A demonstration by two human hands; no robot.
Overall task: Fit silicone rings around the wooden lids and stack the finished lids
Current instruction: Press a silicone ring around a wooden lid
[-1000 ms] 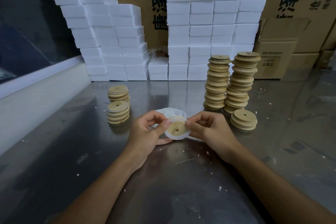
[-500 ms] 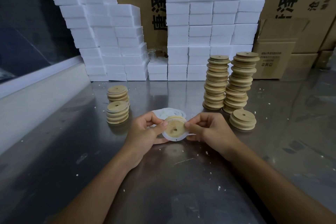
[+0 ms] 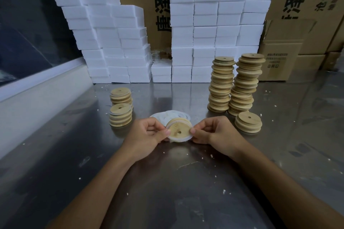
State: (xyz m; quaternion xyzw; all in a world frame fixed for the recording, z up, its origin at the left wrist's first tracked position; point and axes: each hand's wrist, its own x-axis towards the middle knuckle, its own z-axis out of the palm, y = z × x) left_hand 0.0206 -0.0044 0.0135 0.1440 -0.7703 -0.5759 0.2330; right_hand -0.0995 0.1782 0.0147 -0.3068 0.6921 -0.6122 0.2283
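Wooden lid (image 3: 178, 130) sits tilted toward me just above the steel table (image 3: 167, 191), held between both hands near the centre of the scene. I see my left hand (image 3: 147, 135) pinching its left edge with thumb and curled fingers, and my right hand (image 3: 214, 132) pinching the right edge the same way. A translucent silicone ring (image 3: 179, 140) wraps the lid's lower rim; whether it is fully seated all round I cannot tell, since the far edge is blurred. Just behind the lid lies a loose pile of white rings (image 3: 172, 114), flat on the table. To the left, well apart, stand two short lid stacks (image 3: 121, 115), one behind the other. To the right, a low stack (image 3: 248, 121) sits near my right hand, and behind it rise two tall lid stacks (image 3: 234, 85), side by side and almost touching. Farther back, white foam blocks (image 3: 204, 24) are piled against cardboard boxes (image 3: 283, 50).
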